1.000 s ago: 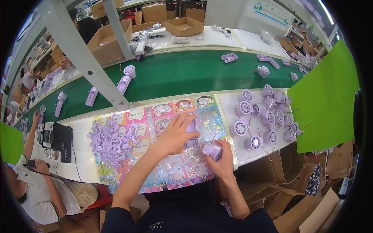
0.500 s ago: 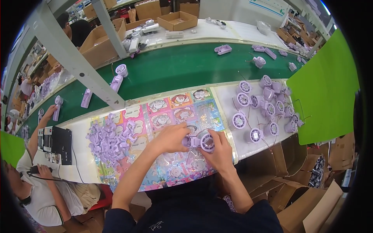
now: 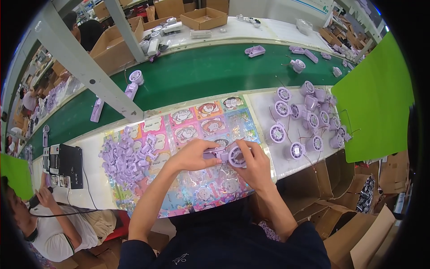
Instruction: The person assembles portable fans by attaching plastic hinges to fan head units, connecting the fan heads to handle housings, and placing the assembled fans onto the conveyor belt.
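Over the colourful printed mat, my two hands meet around a lilac plastic assembly. My right hand (image 3: pixel 257 167) grips a round fan housing (image 3: pixel 237 156) with a spoked ring, thumb and fingers on its rim. Closed on a small lilac plastic bracket (image 3: pixel 218 153) against the housing's left side is my left hand (image 3: pixel 195 155). The two parts touch; whether they are locked together I cannot tell. A heap of small lilac plastic parts (image 3: pixel 126 157) lies on the mat to the left. Several round fan housings (image 3: pixel 295 150) with thin wires stand on the white table to the right.
A green conveyor belt (image 3: pixel 197 71) runs behind the table, carrying scattered lilac parts. A grey metal post (image 3: pixel 85 67) slants down at the left. Bright green panel (image 3: pixel 376 103) borders the right. A co-worker (image 3: pixel 62 219) sits at left beside a black device (image 3: pixel 69 167).
My hands and the held parts have shifted and turned slightly. The co-worker's far hand has left the belt and drawn back with a lilac part; parts on the belt have slid left.
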The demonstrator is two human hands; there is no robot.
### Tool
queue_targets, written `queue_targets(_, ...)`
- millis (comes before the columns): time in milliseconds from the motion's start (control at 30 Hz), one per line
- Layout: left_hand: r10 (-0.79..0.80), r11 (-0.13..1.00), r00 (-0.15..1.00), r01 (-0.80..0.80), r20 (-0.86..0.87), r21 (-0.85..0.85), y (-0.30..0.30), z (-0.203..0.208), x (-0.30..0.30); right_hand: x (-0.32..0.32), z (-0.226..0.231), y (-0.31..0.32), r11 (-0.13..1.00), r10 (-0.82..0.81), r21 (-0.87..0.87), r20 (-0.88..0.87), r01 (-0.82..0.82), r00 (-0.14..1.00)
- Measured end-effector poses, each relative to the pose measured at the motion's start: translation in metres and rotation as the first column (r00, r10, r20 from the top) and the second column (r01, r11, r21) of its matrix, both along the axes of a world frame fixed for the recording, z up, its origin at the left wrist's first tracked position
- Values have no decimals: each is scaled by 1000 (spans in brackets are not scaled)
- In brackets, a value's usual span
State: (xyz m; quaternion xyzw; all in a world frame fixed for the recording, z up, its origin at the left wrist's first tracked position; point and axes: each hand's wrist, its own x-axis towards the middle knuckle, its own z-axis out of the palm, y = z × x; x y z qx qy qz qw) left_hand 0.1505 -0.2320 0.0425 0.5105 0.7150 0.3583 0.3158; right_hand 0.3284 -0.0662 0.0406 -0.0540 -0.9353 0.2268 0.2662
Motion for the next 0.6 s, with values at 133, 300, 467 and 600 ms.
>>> queue_targets(133, 77, 995, 994, -82, 84, 63, 0, -7, 1, -6, 8, 0, 1000, -9, -17, 49, 10, 999)
queue_targets(300, 125, 989, 951, -141, 284, 37, 1, -11, 1, -13, 20, 7, 998, 25, 60, 29, -27, 999)
queue_targets(467, 199, 975, 888, -223, 415, 11, 2, -1, 2, -16, 33, 10, 996, 45, 71, 18, -47, 999)
queue_targets(600, 212, 975, 892, -222, 400, -23, 2, -4, 2, -13, 35, 11, 994, 52, 96, 30, -54, 998)
